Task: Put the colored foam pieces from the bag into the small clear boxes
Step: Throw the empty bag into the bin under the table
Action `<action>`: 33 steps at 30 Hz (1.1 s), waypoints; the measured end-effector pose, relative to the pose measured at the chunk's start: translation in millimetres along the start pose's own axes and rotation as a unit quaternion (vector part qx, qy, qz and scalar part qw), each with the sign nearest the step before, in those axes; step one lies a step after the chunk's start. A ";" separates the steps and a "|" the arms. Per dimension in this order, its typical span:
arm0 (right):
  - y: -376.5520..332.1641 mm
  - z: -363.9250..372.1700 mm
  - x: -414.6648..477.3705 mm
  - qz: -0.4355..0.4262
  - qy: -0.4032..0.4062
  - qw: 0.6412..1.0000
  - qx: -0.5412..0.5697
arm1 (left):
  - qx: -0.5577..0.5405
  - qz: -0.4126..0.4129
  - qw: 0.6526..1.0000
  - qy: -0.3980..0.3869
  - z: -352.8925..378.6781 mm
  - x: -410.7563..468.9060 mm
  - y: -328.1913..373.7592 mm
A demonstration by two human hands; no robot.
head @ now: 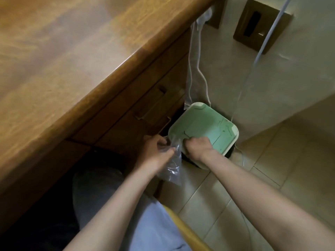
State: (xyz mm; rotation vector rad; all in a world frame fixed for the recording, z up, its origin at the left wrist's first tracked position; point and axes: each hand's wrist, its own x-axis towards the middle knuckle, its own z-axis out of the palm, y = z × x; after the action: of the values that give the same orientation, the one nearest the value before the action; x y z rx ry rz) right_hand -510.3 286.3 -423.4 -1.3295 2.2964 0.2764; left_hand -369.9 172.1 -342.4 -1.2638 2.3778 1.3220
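**Floor beside the desk: clear bag held at a green-lidded bin**

Pale floor tiles [272,169] fill the lower right of the head view, meeting a cream wall [235,78] behind. On that wall sits a brown socket plate [261,24], and white cables [198,69] hang down it towards the floor. A wooden worktop [63,51] runs diagonally across the upper left. Beneath its edge are dark wood drawers [145,105] with slim bar handles.

A bin [201,166] stands on the tiles in the corner between the drawers and the wall. Its green lid [204,127] has a white rim and faces the camera.

The left grip [155,153] pinches the crumpled top of a clear plastic bag [172,167], fingers and thumb closed on the film. The bag hangs from it, just left of the bin and touching the lid's near corner. Its lower part drapes in front of the bin's side, above the tiles.

The right grip [197,147] is curled, knuckles up, over the near edge of the lid. It seems to be clasping that edge, though motion blur leaves the hold itself unclear. It sits right beside the top of the bag.

Both bare forearms reach in from the bottom of the frame, over a lap in grey-blue cloth [154,229].
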 end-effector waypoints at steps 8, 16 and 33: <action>1.1 10.5 -0.7 -0.039 0.028 0.998 -0.042 | -0.038 -0.017 0.999 0.007 2.1 -2.1 -4.1; 39.8 -50.8 -30.6 -0.091 0.109 0.986 -0.089 | -0.132 -0.074 0.989 0.004 2.7 -0.4 -4.2; 120.5 -119.5 -50.1 0.029 0.226 0.973 0.031 | -0.394 -0.199 0.887 -0.134 43.4 5.2 61.9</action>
State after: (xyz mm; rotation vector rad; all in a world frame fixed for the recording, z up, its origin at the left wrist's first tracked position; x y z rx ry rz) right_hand -627.9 338.7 -302.0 -1.4071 2.6913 -0.0933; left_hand -429.4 217.9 -331.8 -1.4844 1.2928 2.2111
